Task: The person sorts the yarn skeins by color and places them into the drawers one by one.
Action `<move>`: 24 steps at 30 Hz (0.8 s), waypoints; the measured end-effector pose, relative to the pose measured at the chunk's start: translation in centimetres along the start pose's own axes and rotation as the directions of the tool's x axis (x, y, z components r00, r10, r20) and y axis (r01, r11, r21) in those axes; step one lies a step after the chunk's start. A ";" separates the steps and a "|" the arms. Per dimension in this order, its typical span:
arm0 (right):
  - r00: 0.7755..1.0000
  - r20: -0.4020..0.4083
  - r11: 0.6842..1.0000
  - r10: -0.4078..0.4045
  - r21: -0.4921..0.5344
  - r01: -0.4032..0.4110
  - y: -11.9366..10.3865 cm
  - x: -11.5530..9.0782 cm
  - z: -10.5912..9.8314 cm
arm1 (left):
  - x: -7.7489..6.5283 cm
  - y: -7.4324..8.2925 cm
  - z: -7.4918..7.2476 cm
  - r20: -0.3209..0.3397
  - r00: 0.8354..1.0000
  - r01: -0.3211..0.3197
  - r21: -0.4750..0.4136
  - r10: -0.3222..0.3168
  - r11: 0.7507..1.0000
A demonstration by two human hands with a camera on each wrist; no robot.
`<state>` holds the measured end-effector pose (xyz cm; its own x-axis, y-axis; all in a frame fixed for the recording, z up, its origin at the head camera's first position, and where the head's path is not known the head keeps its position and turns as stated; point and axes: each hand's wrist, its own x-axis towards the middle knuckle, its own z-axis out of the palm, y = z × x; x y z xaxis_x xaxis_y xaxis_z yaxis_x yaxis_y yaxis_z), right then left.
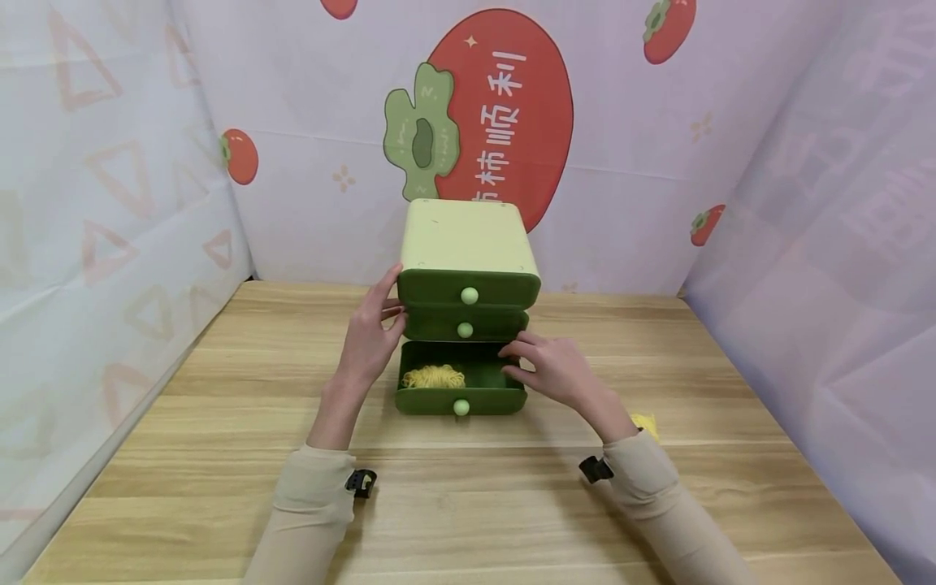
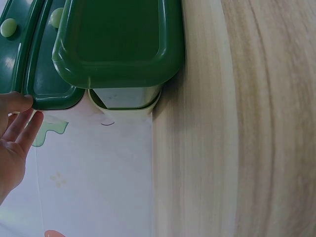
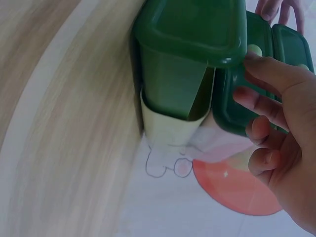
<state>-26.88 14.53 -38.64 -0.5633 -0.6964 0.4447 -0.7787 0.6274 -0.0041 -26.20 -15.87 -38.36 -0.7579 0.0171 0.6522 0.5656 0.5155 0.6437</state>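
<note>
A small three-drawer cabinet point(image 1: 468, 236) with a cream top and green drawer fronts stands at the table's far side. Its bottom drawer point(image 1: 424, 402) is pulled out, with a bundle of yellow yarn point(image 1: 434, 377) in the left part. The upper two drawers are shut. My left hand point(image 1: 368, 337) rests against the cabinet's left side, its thumb and fingertips point(image 2: 35, 118) touching the edge of the upper drawer fronts. My right hand point(image 1: 552, 366) is at the open drawer's right side, fingers loosely bent over its rim, holding nothing visible.
On the wooden table point(image 1: 468, 504), a yellow item point(image 1: 647, 424) lies partly hidden behind the right forearm. Patterned cloth walls point(image 1: 307, 219) enclose the back and both sides. Light green round knobs point(image 1: 470, 296) stick out from the drawer fronts.
</note>
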 end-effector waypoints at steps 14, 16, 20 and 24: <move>0.997 0.003 0.996 0.081 -0.029 -0.081 1.9 -3.3 -1.2 | 0.1 0.2 -0.1 0.007 1.000 0.013 0.018 -0.013 1.000; 0.994 0.028 0.994 0.106 -0.031 -0.105 2.1 -4.0 -1.5 | 0.1 0.2 -0.1 0.006 1.000 0.006 0.022 -0.006 1.000; 0.983 0.085 0.987 0.161 -0.033 -0.159 2.6 -5.6 -2.1 | 0.0 0.2 0.0 0.010 1.000 0.005 0.021 -0.005 1.000; 0.972 0.125 0.980 0.199 -0.032 -0.196 3.3 -7.2 -2.6 | 0.0 0.2 0.0 0.009 1.000 0.010 0.020 -0.010 1.000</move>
<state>-24.70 22.51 -39.47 -0.7368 -0.5958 0.3195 -0.6438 0.7627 -0.0624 -26.06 -15.77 -38.25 -0.7664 0.0194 0.6421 0.5514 0.5326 0.6421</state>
